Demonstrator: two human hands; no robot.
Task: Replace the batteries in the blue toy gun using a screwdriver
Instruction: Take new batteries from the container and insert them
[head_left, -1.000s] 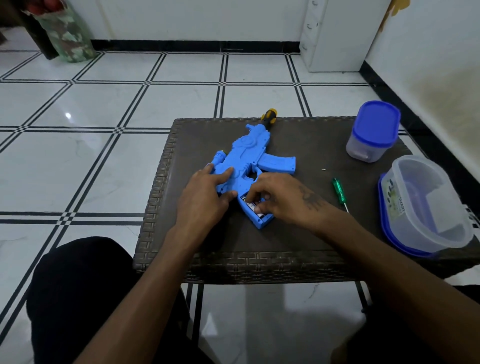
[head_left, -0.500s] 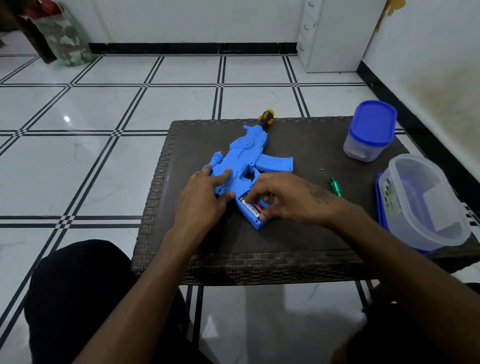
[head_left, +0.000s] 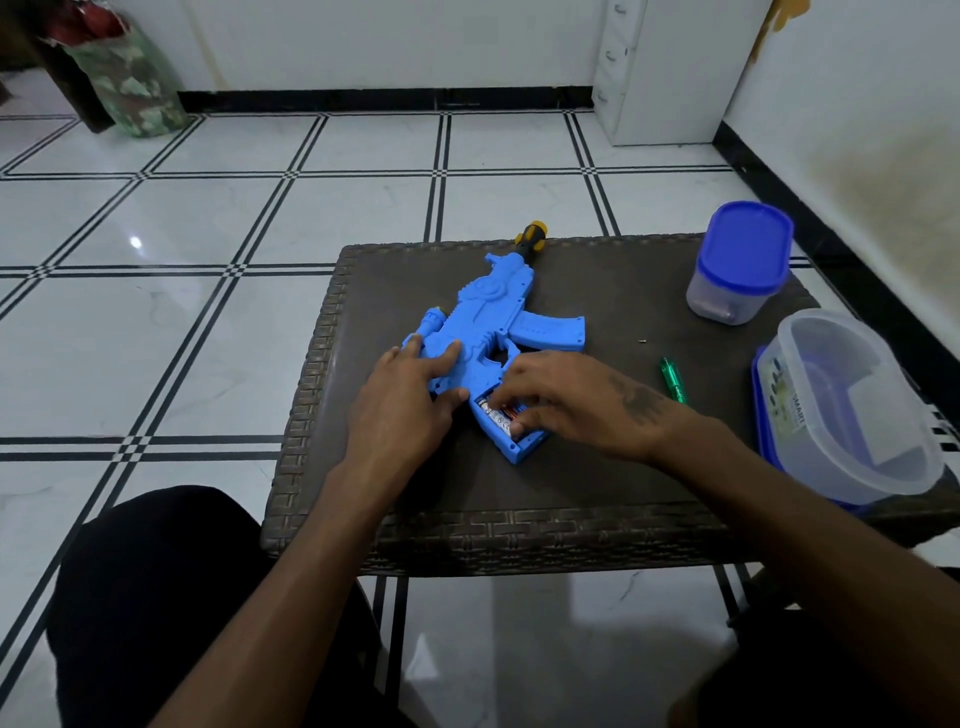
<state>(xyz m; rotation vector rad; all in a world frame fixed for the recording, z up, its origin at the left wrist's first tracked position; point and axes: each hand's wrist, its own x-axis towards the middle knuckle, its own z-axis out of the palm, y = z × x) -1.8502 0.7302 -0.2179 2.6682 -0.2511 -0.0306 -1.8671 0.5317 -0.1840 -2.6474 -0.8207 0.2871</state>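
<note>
The blue toy gun lies flat on the dark woven table, its black and yellow muzzle pointing away from me. The battery compartment in its stock is open and batteries show inside. My left hand lies flat on the gun's body, fingers spread. My right hand has its fingertips on the batteries in the compartment. A small green screwdriver lies on the table to the right of my right hand, partly hidden by my wrist.
A small tub with a blue lid stands at the back right. A clear container on a blue lid sits at the right edge. A tiny screw lies near the screwdriver. My knees are under the table's near edge.
My right hand's fingers have shifted slightly along the battery compartment, and the wrist now covers more of the green screwdriver. The left hand stays on the gun.
</note>
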